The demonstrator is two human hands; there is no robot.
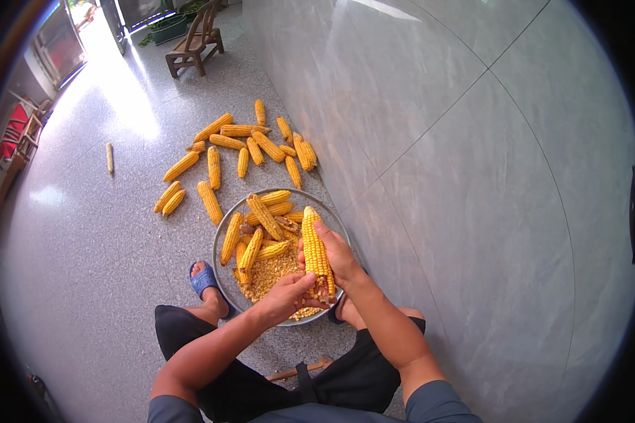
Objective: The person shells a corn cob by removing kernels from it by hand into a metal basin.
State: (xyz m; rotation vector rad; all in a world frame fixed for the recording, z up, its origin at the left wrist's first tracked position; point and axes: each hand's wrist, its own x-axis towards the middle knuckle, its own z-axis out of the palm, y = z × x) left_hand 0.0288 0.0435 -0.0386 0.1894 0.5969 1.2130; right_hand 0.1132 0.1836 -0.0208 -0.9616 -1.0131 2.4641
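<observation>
Over the basin, my right hand (339, 253) is closed around an ear of yellow corn (316, 248), its thumb along the upper side. The ear tilts slightly, with its pale tip pointing away from me. At its near end some kernels are gone and the reddish cob shows. My left hand (291, 297) grips that near end, thumb pressed on the kernels and fingers underneath, partly hidden. Below both hands sits a round metal-rimmed basin (216, 264) between my feet. Loose kernels (267, 275) cover its near part, and several whole ears (264, 217) lie across the far part.
Several more ears (267, 145) are scattered on the speckled floor beyond the basin. One bare cob (109, 158) lies farther left. A small wooden chair (194, 47) and a green planter (168, 29) stand at the back. A grey tiled wall (455, 185) rises close on the right.
</observation>
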